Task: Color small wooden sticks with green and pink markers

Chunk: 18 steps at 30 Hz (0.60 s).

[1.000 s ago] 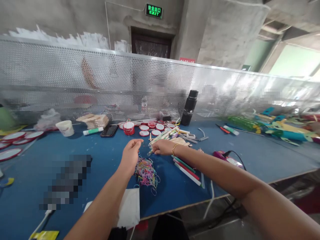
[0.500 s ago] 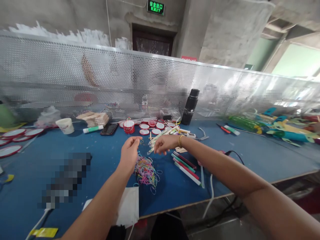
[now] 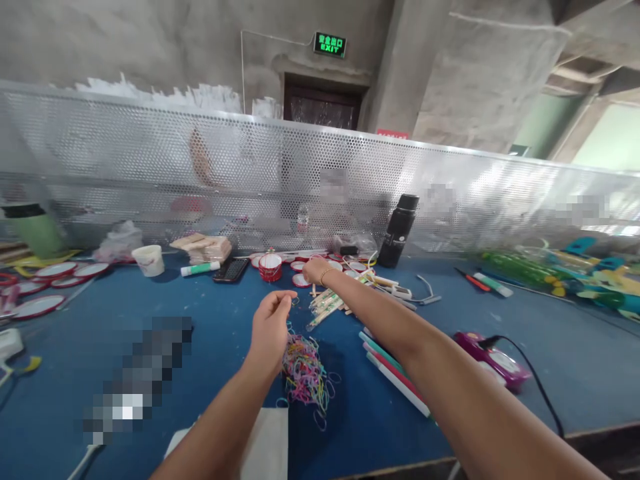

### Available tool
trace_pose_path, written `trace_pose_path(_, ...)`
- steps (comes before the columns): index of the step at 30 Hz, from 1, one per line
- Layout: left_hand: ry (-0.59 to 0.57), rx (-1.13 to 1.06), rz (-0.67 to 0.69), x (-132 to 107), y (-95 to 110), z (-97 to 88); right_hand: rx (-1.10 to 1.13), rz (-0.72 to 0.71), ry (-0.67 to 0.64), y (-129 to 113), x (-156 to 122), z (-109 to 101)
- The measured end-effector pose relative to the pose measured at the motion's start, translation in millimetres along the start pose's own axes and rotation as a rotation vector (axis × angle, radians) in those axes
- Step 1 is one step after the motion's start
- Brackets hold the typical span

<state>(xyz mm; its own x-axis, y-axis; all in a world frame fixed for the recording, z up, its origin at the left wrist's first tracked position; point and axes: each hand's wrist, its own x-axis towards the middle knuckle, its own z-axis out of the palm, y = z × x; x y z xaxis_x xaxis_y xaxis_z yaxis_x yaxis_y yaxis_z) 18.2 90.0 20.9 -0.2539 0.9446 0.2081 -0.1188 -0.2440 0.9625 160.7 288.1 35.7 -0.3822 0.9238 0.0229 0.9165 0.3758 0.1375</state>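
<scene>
My left hand (image 3: 270,330) is closed in a pinch, with a small loop, which looks like a rubber band (image 3: 295,301), at its fingertips. Just below it lies a tangled heap of coloured rubber bands (image 3: 306,373). Farther back, my right hand (image 3: 316,270) reaches over several red-rimmed white discs (image 3: 300,281). Its fingers point away and down, too hidden to show whether they grip anything. A small red drum (image 3: 271,267) stands to its left. Wooden sticks in clear wrappers (image 3: 325,308) lie under my right wrist.
Felt-tip pens (image 3: 395,380) lie partly under my right forearm, beside a purple device (image 3: 493,360) with a black cable. At the back stand a black bottle (image 3: 399,232), a white cup (image 3: 149,261) and a perforated metal screen (image 3: 240,160). White paper (image 3: 270,443) lies near the front edge.
My right hand has moved forward from above the wrapped sticks to the discs. The left hand keeps its pinch. The view has shifted, and the purple device shows more fully.
</scene>
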Motion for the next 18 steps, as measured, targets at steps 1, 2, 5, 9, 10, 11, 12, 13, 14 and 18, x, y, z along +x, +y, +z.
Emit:
trace_pose_path(1, 0.001, -0.003, -0.004, -1, 1, 0.2, -0.021, 0.006, -0.014, -2, 4, 2)
trace_pose_path(2, 0.001, -0.007, -0.009, -1, 1, 0.5, -0.037, 0.008, -0.025, -3, 8, 3)
trace_pose_path(5, 0.013, -0.019, -0.025, -3, 5, 1.1, -0.054, -0.006, -0.045, -2, 11, 8)
trace_pose_path(9, 0.043, -0.048, -0.035, -3, 7, 1.4, -0.011, -0.054, -0.032, 6, 7, 10)
trace_pose_path(10, 0.050, -0.055, -0.039, -3, 7, 1.3, 0.010, -0.070, -0.024, 7, 5, 9)
trace_pose_path(11, 0.054, -0.061, -0.041, -3, 7, 1.1, 0.032, -0.086, -0.016, 9, 4, 9)
trace_pose_path(12, 0.058, -0.066, -0.043, -3, 7, 0.8, 0.054, -0.101, -0.009, 10, 3, 9)
trace_pose_path(13, 0.060, -0.070, -0.042, -2, 7, 0.5, 0.074, -0.114, -0.005, 10, 3, 9)
trace_pose_path(14, 0.060, -0.074, -0.042, -2, 6, 0.1, 0.091, -0.121, -0.004, 10, 3, 9)
trace_pose_path(18, 0.068, -0.081, -0.049, 0, 6, -1.1, 0.121, -0.097, -0.030, 3, 3, 10)
